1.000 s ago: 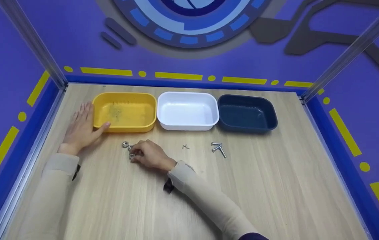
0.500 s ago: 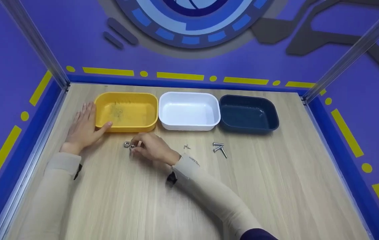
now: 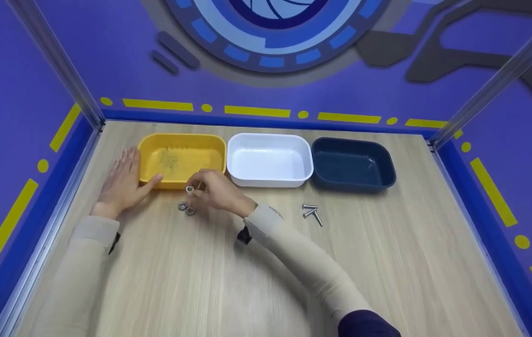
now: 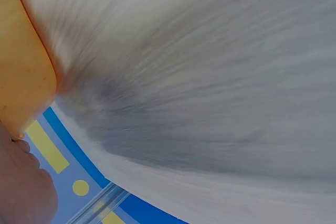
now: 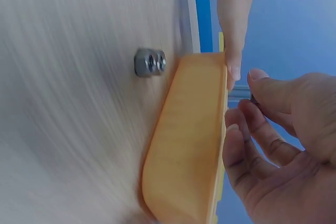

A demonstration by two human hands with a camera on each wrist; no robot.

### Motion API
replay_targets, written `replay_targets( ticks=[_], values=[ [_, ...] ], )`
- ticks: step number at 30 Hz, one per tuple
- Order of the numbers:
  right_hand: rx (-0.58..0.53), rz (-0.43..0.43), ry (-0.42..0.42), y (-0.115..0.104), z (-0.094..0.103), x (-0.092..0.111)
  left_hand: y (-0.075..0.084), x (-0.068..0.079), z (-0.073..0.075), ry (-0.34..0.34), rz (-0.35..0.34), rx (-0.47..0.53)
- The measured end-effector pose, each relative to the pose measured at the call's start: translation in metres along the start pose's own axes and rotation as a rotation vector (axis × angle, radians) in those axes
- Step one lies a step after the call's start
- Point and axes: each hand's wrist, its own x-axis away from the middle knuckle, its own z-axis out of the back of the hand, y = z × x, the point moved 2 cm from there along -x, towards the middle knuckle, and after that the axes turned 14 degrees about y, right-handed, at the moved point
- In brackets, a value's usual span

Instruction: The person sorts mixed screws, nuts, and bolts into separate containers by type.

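Observation:
Between thumb and forefinger, my right hand point(image 3: 219, 189) pinches a metal nut point(image 3: 189, 189) at the front side of the yellow bin point(image 3: 179, 184). In the right wrist view the pinched nut is mostly hidden by the fingertips. Two more nuts point(image 5: 148, 62) lie on the table just in front of that bin. My left hand point(image 3: 123, 187) rests along the bin's left side with straight fingers, its thumb over the front rim. The left wrist view shows part of this hand point(image 4: 23, 182) beside the yellow wall.
A white bin point(image 3: 270, 183) and a dark blue bin point(image 3: 355, 187) stand in a row right of the yellow one. Several bolts point(image 3: 313, 213) lie in front of the dark bin. Purple walls and metal posts point(image 3: 89, 107) bound the wooden table.
My right hand has picked up a nut and moved it up toward the yellow bin. The left hand keeps its place. Small screws seen earlier are now hidden behind the right sleeve.

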Motion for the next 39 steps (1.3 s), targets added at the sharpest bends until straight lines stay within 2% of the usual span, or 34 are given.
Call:
replay_targets(
  ticks=[4,11,16,23,35,39],
  values=[
    [-0.011,-0.037,-0.002,0.003,0.001,-0.010,0.000,-0.001,0.000,0.000,0.002,-0.009],
    [-0.005,-0.047,0.008,0.006,0.002,-0.026,0.001,0.000,-0.002,0.002,0.026,-0.019],
    [-0.025,-0.106,0.019,0.008,0.005,-0.035,0.002,0.000,-0.003,0.011,0.011,-0.019],
    [-0.058,-0.133,0.064,0.013,0.004,-0.048,0.001,0.000,-0.001,0.006,0.006,-0.025],
    [0.014,-0.215,0.103,0.021,0.012,-0.076,0.001,-0.002,-0.002,0.002,-0.002,-0.003],
    [0.032,-0.217,0.111,0.023,0.013,-0.082,0.000,-0.002,-0.002,-0.001,0.002,-0.003]
  ],
)
